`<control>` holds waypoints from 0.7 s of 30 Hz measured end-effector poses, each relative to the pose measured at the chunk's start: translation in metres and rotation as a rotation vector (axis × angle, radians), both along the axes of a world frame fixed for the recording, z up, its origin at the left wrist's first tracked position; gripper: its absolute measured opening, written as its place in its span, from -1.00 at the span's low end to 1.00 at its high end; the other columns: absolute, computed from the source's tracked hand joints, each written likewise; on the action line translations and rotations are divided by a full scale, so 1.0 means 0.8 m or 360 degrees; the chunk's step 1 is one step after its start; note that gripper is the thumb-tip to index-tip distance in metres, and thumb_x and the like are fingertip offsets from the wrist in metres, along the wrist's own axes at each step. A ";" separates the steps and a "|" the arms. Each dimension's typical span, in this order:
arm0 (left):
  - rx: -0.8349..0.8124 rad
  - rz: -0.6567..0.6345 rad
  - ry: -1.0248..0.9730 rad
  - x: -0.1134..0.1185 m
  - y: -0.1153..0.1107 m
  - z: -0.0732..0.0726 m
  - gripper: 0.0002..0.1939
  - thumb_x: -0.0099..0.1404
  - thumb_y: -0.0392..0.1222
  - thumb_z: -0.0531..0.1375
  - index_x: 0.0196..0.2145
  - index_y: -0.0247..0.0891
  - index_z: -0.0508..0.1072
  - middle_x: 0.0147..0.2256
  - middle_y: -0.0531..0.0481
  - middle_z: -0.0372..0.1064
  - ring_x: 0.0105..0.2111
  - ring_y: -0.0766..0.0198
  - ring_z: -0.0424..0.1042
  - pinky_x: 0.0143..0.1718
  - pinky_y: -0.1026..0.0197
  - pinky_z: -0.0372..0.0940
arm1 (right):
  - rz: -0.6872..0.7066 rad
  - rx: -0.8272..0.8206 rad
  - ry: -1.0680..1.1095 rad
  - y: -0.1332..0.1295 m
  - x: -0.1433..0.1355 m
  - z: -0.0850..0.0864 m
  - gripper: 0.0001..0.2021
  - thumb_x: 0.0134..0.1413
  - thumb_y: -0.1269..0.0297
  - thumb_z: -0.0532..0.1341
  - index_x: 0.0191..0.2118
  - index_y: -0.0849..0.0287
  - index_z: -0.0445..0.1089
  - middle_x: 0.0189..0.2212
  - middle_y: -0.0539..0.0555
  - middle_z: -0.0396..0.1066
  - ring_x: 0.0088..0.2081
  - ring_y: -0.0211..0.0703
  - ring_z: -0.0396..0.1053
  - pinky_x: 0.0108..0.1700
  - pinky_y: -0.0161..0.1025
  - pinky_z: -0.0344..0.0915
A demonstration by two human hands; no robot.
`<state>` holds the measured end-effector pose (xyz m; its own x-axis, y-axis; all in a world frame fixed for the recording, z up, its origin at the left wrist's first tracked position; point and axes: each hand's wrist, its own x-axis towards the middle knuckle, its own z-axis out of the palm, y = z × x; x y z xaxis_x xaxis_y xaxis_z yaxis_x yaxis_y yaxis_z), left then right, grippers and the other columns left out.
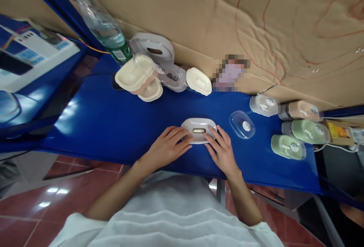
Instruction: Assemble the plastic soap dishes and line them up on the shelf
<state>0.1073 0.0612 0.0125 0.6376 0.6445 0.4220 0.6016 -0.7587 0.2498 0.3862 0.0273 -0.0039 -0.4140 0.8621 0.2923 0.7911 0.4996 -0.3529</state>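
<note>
A pale grey, oval plastic case (pixel 199 122) with a small cream oblong piece at its centre sits on the blue table in front of me. My left hand (pixel 170 144) grips its left end, fingers over the rim. On the opposite end, my right hand (pixel 222 148) holds it, with fingertips resting on the upper face and side. Both thumbs are near the front edge. To the right lies a clear oval plastic cover (pixel 241 125) with a round sticker, apart from my hands.
Several covered cases, including a green one (pixel 311 131), line the table's right side. At the back left are cream shells (pixel 133 74), larger grey parts (pixel 153 46), a cream piece (pixel 199 81) and a water bottle (pixel 102 27). A cardboard wall (pixel 193 12) borders the blue table (pixel 113 122).
</note>
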 end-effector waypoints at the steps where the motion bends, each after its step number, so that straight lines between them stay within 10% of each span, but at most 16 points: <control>1: -0.0021 0.0018 0.0013 -0.002 -0.003 -0.003 -0.75 0.51 -0.22 0.28 0.11 -0.20 0.56 0.05 -0.18 0.58 0.11 0.03 0.52 0.17 -0.04 0.41 | -0.0004 0.0003 -0.0025 0.000 -0.002 0.000 -0.34 0.47 0.35 0.22 0.54 -0.24 0.12 0.47 0.09 0.27 0.55 0.20 0.08 0.46 0.36 0.25; 21: 0.0040 -0.0094 -0.0051 -0.021 -0.018 -0.026 -0.80 0.46 -0.32 0.27 0.00 -0.19 0.58 -0.01 -0.13 0.59 0.04 0.09 0.54 0.14 0.04 0.44 | 0.0358 0.0108 -0.0115 -0.003 -0.009 0.007 -0.61 0.49 0.38 0.22 0.32 0.03 0.47 0.24 0.08 0.55 0.35 -0.05 0.43 0.48 0.02 0.25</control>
